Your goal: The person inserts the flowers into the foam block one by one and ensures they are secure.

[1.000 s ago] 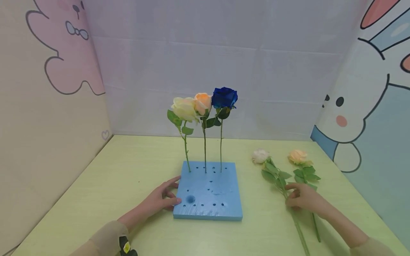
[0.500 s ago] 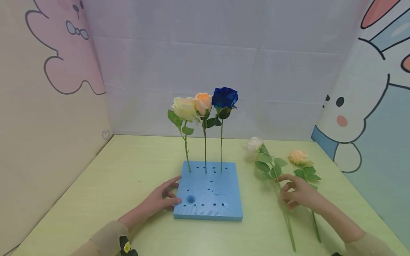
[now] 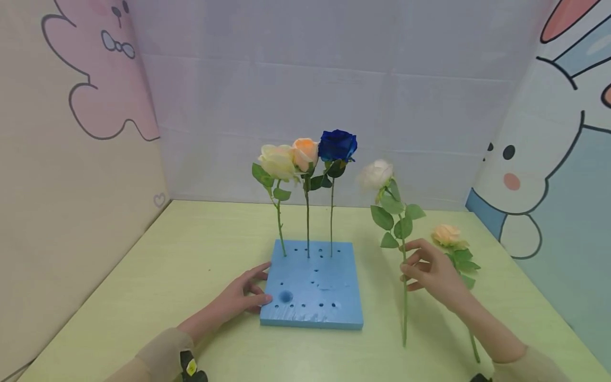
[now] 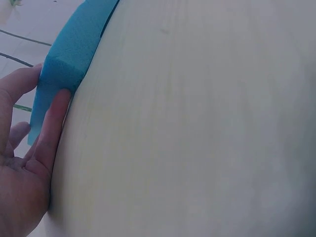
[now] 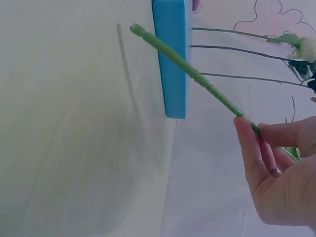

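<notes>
My right hand point(image 3: 431, 273) pinches the green stem of a white rose point(image 3: 377, 175) between thumb and fingers, holding it nearly upright right of the blue foam block point(image 3: 329, 289). In the right wrist view, the stem's lower end point(image 5: 168, 52) sticks out past the fingertips, its shadow on the table. My left hand point(image 3: 238, 294) rests at the block's left side, fingers fairly straight against its edge; the left wrist view shows fingertips point(image 4: 61, 96) on the block's side. Along the block's back stand a cream rose point(image 3: 278, 162), a peach rose point(image 3: 304, 154) and a blue rose point(image 3: 337, 146).
Another peach rose point(image 3: 447, 234) lies on the table at the right, partly behind my right forearm. Several small holes and one larger hole point(image 3: 285, 296) mark the block's top. A pale cloth wall point(image 3: 238, 106) stands behind the table point(image 3: 191, 249).
My right hand has lifted the white rose off the table, moving it left and turning it from lying flat to nearly upright. The left hand and block have stayed in place.
</notes>
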The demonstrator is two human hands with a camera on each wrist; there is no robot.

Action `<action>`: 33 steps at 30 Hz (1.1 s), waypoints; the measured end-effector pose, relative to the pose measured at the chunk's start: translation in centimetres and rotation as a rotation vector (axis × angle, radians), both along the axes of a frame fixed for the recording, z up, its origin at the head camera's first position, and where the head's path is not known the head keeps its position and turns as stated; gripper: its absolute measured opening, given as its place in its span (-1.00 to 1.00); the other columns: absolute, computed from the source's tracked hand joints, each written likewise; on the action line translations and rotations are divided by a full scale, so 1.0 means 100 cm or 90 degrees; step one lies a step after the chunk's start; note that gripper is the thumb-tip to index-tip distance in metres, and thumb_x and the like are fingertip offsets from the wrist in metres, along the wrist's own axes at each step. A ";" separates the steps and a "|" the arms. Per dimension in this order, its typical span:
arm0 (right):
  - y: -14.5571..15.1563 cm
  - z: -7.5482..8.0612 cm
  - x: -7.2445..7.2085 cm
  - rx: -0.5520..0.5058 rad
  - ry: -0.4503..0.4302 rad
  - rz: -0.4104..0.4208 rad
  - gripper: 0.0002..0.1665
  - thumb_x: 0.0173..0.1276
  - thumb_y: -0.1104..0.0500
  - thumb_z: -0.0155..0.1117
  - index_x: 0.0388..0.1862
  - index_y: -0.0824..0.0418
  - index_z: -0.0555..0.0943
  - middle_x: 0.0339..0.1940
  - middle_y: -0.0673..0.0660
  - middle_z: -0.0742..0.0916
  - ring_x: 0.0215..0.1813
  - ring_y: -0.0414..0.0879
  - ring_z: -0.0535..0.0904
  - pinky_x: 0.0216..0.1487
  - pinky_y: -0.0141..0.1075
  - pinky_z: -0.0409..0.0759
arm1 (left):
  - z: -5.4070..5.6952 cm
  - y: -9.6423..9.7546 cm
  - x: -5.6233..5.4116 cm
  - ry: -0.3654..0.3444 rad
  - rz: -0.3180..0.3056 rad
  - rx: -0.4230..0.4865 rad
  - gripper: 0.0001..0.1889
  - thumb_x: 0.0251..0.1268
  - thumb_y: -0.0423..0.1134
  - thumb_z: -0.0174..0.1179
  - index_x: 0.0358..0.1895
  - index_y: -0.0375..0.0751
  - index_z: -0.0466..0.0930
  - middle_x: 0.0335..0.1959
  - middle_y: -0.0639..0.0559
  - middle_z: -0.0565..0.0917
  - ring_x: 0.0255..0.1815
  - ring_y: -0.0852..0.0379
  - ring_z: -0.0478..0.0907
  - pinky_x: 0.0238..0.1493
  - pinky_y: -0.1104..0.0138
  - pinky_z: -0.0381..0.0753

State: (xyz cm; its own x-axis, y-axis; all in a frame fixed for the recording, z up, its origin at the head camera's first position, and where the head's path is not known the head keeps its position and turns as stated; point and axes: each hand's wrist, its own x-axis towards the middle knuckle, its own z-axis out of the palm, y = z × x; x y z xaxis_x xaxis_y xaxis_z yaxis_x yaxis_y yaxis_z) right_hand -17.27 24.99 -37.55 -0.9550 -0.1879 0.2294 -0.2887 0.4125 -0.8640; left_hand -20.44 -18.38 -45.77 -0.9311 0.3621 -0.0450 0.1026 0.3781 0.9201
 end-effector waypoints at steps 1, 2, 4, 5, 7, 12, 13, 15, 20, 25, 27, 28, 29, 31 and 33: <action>-0.002 0.001 0.000 -0.002 0.009 -0.003 -0.51 0.38 0.34 0.24 0.24 0.41 0.36 -0.32 0.18 0.60 -0.33 -0.15 0.74 -0.38 -0.21 0.76 | 0.000 0.000 0.000 0.000 0.001 -0.002 -0.10 0.17 -0.11 0.41 0.56 0.05 0.12 0.41 -0.25 0.36 -0.09 0.09 0.58 -0.20 0.27 0.75; -0.004 0.003 0.001 -0.004 0.017 -0.005 -0.52 0.39 0.34 0.24 0.23 0.41 0.37 -0.32 0.17 0.61 -0.32 -0.18 0.74 -0.37 -0.22 0.76 | 0.000 0.000 0.000 0.000 0.001 -0.001 -0.10 0.17 -0.11 0.41 0.56 0.05 0.12 0.41 -0.25 0.36 -0.09 0.09 0.58 -0.20 0.26 0.75; -0.008 0.005 0.001 -0.010 0.038 -0.013 -0.55 0.40 0.34 0.23 0.21 0.41 0.40 -0.32 0.11 0.61 -0.31 -0.25 0.73 -0.37 -0.24 0.76 | 0.000 0.000 -0.001 0.001 -0.002 0.001 -0.10 0.18 -0.12 0.41 0.56 0.04 0.11 0.41 -0.26 0.35 -0.09 0.08 0.58 -0.20 0.25 0.75; -0.010 0.006 0.002 -0.014 0.053 -0.018 -0.57 0.40 0.35 0.23 0.20 0.42 0.42 -0.31 0.07 0.62 -0.30 -0.28 0.72 -0.37 -0.24 0.76 | -0.001 0.000 -0.001 0.001 -0.004 0.002 -0.10 0.18 -0.13 0.41 0.56 0.03 0.11 0.42 -0.26 0.35 -0.08 0.08 0.59 -0.20 0.25 0.75; -0.015 0.009 0.003 -0.026 0.086 -0.030 -0.63 0.39 0.37 0.22 0.15 0.42 0.46 -0.30 -0.02 0.63 -0.30 -0.33 0.71 -0.37 -0.25 0.76 | -0.001 0.001 -0.001 0.000 -0.008 0.008 -0.11 0.19 -0.14 0.40 0.56 0.02 0.10 0.42 -0.27 0.34 -0.08 0.07 0.59 -0.19 0.23 0.76; -0.028 0.015 0.006 -0.055 0.179 -0.059 -0.73 0.37 0.40 0.23 0.03 0.40 0.54 -0.23 -0.23 0.66 -0.29 -0.36 0.71 -0.38 -0.24 0.75 | -0.001 0.001 -0.001 -0.003 -0.007 0.005 -0.10 0.18 -0.13 0.41 0.56 0.04 0.11 0.42 -0.27 0.34 -0.07 0.07 0.58 -0.18 0.22 0.76; -0.031 0.017 0.007 -0.059 0.193 -0.061 -0.75 0.36 0.40 0.24 0.01 0.39 0.54 -0.22 -0.24 0.67 -0.29 -0.36 0.71 -0.38 -0.24 0.75 | -0.001 0.001 -0.001 -0.002 -0.006 0.004 -0.11 0.18 -0.12 0.41 0.56 0.04 0.11 0.42 -0.27 0.35 -0.07 0.07 0.58 -0.18 0.23 0.76; -0.037 0.021 0.009 -0.062 0.219 -0.064 -0.77 0.36 0.41 0.24 -0.02 0.36 0.55 -0.19 -0.24 0.67 -0.29 -0.35 0.70 -0.38 -0.24 0.75 | -0.001 0.001 -0.001 -0.002 -0.004 0.003 -0.11 0.18 -0.12 0.41 0.56 0.04 0.11 0.42 -0.26 0.35 -0.08 0.07 0.58 -0.18 0.23 0.76; -0.051 0.028 0.010 -0.068 0.278 -0.055 -0.75 0.32 0.47 0.25 -0.04 0.31 0.56 -0.28 -0.11 0.68 -0.32 -0.28 0.69 -0.38 -0.27 0.75 | 0.000 0.001 0.000 -0.004 -0.002 0.002 -0.11 0.18 -0.12 0.41 0.56 0.06 0.12 0.41 -0.25 0.35 -0.08 0.08 0.58 -0.18 0.22 0.76; -0.069 0.032 0.006 -0.088 0.330 -0.014 -0.72 0.28 0.53 0.23 -0.05 0.35 0.55 -0.35 0.11 0.67 -0.34 -0.31 0.68 -0.42 -0.29 0.74 | 0.001 0.001 0.000 -0.003 0.003 -0.001 -0.11 0.18 -0.11 0.41 0.55 0.07 0.12 0.41 -0.24 0.36 -0.08 0.08 0.58 -0.17 0.23 0.76; -0.077 0.033 0.003 -0.091 0.344 0.000 -0.72 0.28 0.53 0.24 -0.05 0.35 0.55 -0.38 0.17 0.66 -0.34 -0.34 0.67 -0.43 -0.30 0.73 | 0.002 0.001 0.001 -0.005 0.005 -0.001 -0.11 0.18 -0.10 0.41 0.55 0.07 0.12 0.41 -0.24 0.36 -0.08 0.08 0.58 -0.17 0.23 0.76; -0.081 0.033 0.002 -0.087 0.352 0.004 -0.72 0.27 0.53 0.24 -0.05 0.35 0.55 -0.39 0.19 0.67 -0.34 -0.33 0.68 -0.43 -0.30 0.73 | 0.002 0.001 0.001 -0.006 0.005 -0.001 -0.11 0.18 -0.10 0.41 0.55 0.08 0.12 0.41 -0.24 0.36 -0.08 0.08 0.58 -0.17 0.23 0.76; -0.085 0.033 0.000 -0.081 0.361 0.007 -0.71 0.27 0.53 0.24 -0.05 0.35 0.55 -0.41 0.20 0.67 -0.34 -0.33 0.67 -0.44 -0.31 0.73 | 0.002 0.001 0.001 -0.005 0.006 -0.001 -0.11 0.18 -0.10 0.41 0.55 0.07 0.12 0.41 -0.24 0.36 -0.08 0.08 0.58 -0.17 0.23 0.76; -0.094 0.033 -0.003 -0.081 0.372 0.009 -0.71 0.25 0.53 0.26 -0.07 0.35 0.57 -0.41 0.21 0.68 -0.36 -0.28 0.68 -0.45 -0.31 0.73 | 0.001 0.001 0.001 -0.003 0.006 -0.003 -0.11 0.18 -0.10 0.41 0.55 0.07 0.12 0.41 -0.24 0.36 -0.09 0.09 0.58 -0.18 0.24 0.76; -0.103 0.032 -0.007 -0.077 0.380 0.012 -0.72 0.25 0.53 0.27 -0.07 0.34 0.57 -0.43 0.20 0.69 -0.38 -0.21 0.69 -0.45 -0.32 0.72 | 0.001 0.000 0.001 -0.002 0.008 -0.007 -0.11 0.18 -0.10 0.41 0.55 0.08 0.12 0.41 -0.23 0.37 -0.09 0.09 0.58 -0.18 0.25 0.75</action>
